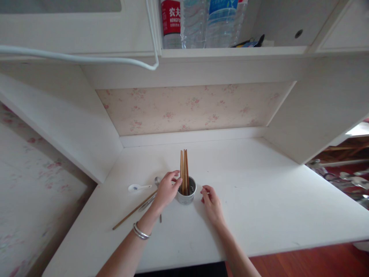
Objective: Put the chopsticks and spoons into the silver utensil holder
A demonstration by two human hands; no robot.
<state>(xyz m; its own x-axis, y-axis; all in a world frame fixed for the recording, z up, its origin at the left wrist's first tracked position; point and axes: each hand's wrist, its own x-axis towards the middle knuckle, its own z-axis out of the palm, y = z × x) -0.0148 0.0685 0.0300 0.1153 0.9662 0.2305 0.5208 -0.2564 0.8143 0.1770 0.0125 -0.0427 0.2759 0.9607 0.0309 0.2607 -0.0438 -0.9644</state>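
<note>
A small white cup (186,196) stands on the white desk (259,200), with several wooden chopsticks (184,169) upright in it. My left hand (166,190) is at the cup's left side, its fingers pinched on one of the chopsticks near the rim. Just right of the cup, my right hand (211,202) rests on the desk with its fingers curled, holding nothing that I can see. A single chopstick (134,211) lies on the desk, slanting under my left hand, next to a metal spoon (157,181).
A white ceramic spoon (137,187) lies to the left of my left hand. Above the desk a shelf holds water bottles (198,23). A white cable (86,58) runs along the shelf edge. White side panels close in the desk left and right.
</note>
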